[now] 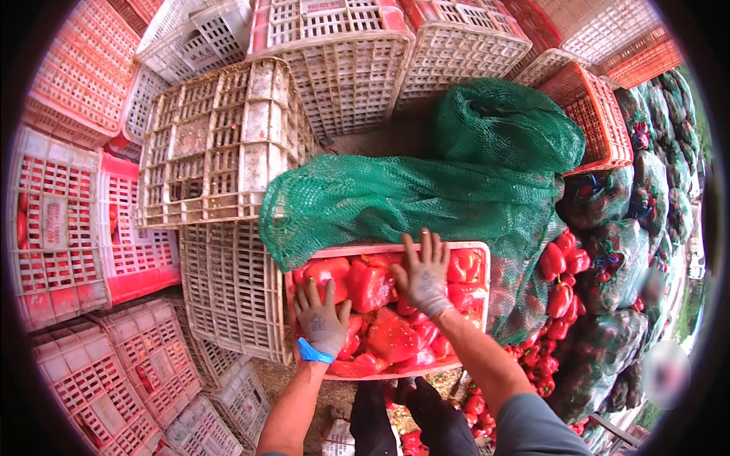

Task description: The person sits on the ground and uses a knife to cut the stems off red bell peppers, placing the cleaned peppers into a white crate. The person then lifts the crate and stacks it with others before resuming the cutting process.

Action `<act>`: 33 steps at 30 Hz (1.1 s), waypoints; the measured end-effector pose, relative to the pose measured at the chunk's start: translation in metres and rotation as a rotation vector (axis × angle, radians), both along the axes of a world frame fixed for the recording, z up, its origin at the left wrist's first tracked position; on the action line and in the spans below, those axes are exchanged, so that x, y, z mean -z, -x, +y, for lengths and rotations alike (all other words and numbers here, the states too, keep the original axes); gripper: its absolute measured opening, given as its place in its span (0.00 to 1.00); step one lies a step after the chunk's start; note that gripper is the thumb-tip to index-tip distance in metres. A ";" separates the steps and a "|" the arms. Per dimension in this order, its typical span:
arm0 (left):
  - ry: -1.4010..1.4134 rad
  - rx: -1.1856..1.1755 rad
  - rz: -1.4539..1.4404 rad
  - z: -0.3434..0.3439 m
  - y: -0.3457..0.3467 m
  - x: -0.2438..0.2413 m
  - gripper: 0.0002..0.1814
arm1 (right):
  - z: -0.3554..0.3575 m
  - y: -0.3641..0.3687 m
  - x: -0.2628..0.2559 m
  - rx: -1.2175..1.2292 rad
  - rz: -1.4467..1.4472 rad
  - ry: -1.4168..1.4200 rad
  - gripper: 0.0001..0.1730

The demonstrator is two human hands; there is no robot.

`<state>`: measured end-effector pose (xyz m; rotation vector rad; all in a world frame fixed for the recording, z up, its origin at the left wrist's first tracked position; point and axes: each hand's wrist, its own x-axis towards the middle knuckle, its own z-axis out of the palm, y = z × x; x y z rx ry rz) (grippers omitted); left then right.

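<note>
A rectangular crate [486,285] with a pale red rim, full of red bell peppers [393,336], stands just before me. My left hand [321,322], in a grey work glove with a blue band at the wrist, lies with spread fingers on peppers at the crate's left side. My right hand [426,280], gloved alike, rests fingers apart over peppers near the far rim. Neither hand is closed around a pepper. Green mesh netting [388,194] lies along the crate's far edge, and more of it hangs down the right side over peppers.
Stacked plastic crates [211,142] rise at the left and far side, some holding red peppers. Filled green mesh sacks [616,256] are piled at the right. Loose red peppers [562,299] lie beside them. An orange crate [604,119] stands tilted at the far right.
</note>
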<state>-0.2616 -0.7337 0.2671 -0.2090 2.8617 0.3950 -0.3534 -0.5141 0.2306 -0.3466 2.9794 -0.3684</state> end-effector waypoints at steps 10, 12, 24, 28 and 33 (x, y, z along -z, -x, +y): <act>0.027 -0.213 0.065 0.015 -0.016 0.039 0.38 | -0.109 0.011 0.053 -0.289 -0.013 0.141 0.37; 0.032 -0.252 0.060 0.029 0.002 0.041 0.38 | -0.104 0.027 0.065 -0.285 0.113 0.154 0.35; 0.025 -0.279 0.057 0.029 -0.008 0.049 0.34 | -0.029 -0.104 -0.017 -0.247 -0.175 0.126 0.39; 0.014 -0.290 0.063 0.028 -0.009 0.057 0.34 | -0.035 -0.124 0.035 -0.332 -0.218 0.214 0.37; 0.005 -0.307 0.083 0.026 -0.009 0.060 0.34 | -0.028 -0.129 0.070 -0.399 -0.194 0.202 0.37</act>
